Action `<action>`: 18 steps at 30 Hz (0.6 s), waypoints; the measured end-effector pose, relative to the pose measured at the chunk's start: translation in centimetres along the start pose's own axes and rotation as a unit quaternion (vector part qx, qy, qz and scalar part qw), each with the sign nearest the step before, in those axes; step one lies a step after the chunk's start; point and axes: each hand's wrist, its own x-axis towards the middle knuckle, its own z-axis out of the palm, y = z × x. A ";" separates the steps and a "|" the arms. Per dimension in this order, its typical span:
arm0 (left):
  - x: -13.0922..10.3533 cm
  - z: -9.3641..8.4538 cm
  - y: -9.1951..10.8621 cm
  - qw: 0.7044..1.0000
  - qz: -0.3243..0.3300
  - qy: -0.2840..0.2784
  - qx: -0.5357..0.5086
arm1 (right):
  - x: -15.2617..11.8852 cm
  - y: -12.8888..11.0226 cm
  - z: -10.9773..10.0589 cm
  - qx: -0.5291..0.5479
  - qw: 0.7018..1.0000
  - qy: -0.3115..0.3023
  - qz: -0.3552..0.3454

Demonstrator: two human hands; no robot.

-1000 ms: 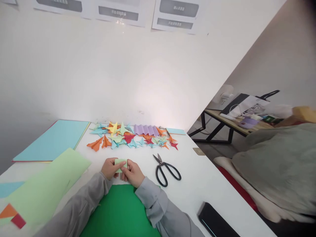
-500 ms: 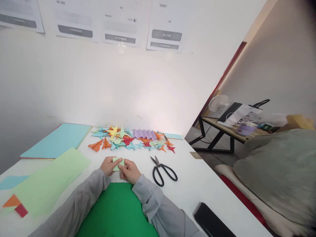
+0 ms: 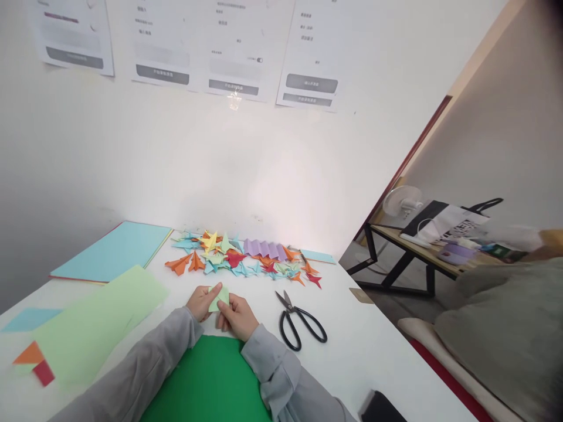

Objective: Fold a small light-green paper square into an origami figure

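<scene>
Between my two hands is a small light-green piece of paper [image 3: 219, 299], raised a little over the white table [image 3: 334, 375]. My left hand [image 3: 201, 302] pinches its left side, thumb on top. On the lower right, my right hand [image 3: 238, 317] grips the same paper between thumb and fingers. Some of the paper is covered by my fingers, so its folds are hard to make out. To the right of my hands lie black-handled scissors [image 3: 300, 321], blades slightly apart. Beyond my hands, a row of folded paper shapes [image 3: 235, 258] in several colours lies along the wall.
On the left are a light-green sheet [image 3: 105, 322], a stack of blue paper [image 3: 112, 251] and small orange and red scraps [image 3: 43, 373]. A pleated purple paper [image 3: 264, 249] sits by the wall. A black object [image 3: 382, 408] is at the front right edge. A side table [image 3: 398, 237] stands further right.
The camera view has shifted, so the scene sits further right and slightly lower. The green paper is tilted more between my hands, and both hands still hold it.
</scene>
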 end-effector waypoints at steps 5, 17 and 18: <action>0.5 0.0 -0.8 1.000 0.009 -0.011 0.022 | 0.1 0.3 -0.3 0.027 0.999 0.018 -0.012; 0.2 0.1 -0.5 0.999 0.002 -0.032 0.025 | -0.6 -0.2 -0.2 0.012 1.000 0.013 0.013; 0.1 0.1 -0.5 0.999 0.001 -0.034 0.026 | -0.6 -0.1 -0.2 0.012 1.000 0.014 0.012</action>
